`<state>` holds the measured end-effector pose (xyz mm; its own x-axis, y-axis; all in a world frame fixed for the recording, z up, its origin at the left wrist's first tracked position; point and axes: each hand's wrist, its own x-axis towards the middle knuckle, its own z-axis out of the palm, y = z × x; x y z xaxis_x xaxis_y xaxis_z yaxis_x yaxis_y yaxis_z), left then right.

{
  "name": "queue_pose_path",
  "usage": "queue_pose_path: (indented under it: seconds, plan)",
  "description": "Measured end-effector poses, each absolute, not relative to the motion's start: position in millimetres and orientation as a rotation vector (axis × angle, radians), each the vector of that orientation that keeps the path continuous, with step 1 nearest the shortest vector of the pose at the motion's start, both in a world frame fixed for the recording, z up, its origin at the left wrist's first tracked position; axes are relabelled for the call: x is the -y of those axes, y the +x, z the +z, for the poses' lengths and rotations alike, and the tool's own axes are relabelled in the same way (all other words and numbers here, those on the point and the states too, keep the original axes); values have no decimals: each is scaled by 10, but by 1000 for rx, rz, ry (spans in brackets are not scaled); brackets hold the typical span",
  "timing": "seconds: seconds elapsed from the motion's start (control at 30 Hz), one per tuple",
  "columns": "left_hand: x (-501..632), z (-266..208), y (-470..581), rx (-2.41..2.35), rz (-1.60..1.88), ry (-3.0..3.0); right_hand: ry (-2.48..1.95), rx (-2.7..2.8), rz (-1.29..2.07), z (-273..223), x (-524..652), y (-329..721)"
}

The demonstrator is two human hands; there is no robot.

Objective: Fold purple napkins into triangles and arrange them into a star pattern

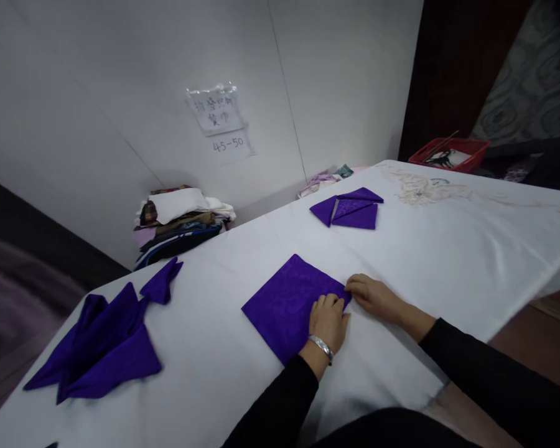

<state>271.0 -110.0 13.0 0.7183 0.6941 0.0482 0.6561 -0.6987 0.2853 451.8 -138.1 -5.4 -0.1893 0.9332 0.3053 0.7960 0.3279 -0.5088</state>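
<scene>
A purple cloth napkin (280, 305), folded into a flat square, lies on the white tablecloth (205, 348) with one corner toward me. My left hand (327, 320), with a silver bangle at the wrist, rests on its right part, fingers bent and closed on the cloth near the edge. At the napkin's right corner, my right hand (373, 297) pinches the cloth between thumb and fingers. The two hands are close together, and they hide part of that corner.
On the left stands a purple napkin folded into a pointed shape (107, 348). Another folded napkin (354, 210) lies flat behind. Beyond the table are a pile of clothes (182, 214), a red basket (448, 155) and a wall with a handwritten paper sign (219, 118).
</scene>
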Motion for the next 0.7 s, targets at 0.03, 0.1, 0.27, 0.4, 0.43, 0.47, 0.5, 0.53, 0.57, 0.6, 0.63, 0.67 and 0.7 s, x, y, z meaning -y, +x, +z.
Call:
queue_pose_path:
  seconds: [0.03,0.1,0.27,0.4,0.43,0.47,0.5,0.53,0.57,0.6,0.63,0.67,0.7]
  plan:
    - [1116,120,2702,-1088,213,2673,-1451,2066,284,-86,1387,4525]
    - [1141,85,2707,-1119,204,2663,-1318,2129,228,-157,1390,4560]
    - [1194,6,2831,-1245,120,2677,-1214,2269,185,-248,1358,4662]
    - [1216,23,2930,-1291,138,2681,-1264,2307,245,-162,1354,4654]
    - [1209,32,2933,-1292,155,2674,-1258,2308,261,-140,1356,4646]
    - [1198,43,2922,-1288,175,2663,-1241,2309,271,-124,1360,4640]
    - [1186,55,2898,-1278,196,2650,-1216,2312,280,-114,1364,4634]
    - [1175,67,2860,-1262,219,2634,-1186,2318,284,-109,1370,4627]
    - [1168,81,2810,-1243,244,2617,-1152,2329,287,-106,1378,4618]
    - [1169,97,2749,-1219,269,2601,-1118,2344,287,-104,1390,4604]
    - [1180,114,2678,-1194,291,2590,-1085,2356,284,-98,1409,4583]
    - [1201,132,2600,-1156,319,2578,-1052,2364,283,-88,1436,4554]
    - [1233,150,2517,-1104,354,2561,-1019,2369,288,-73,1472,4515]
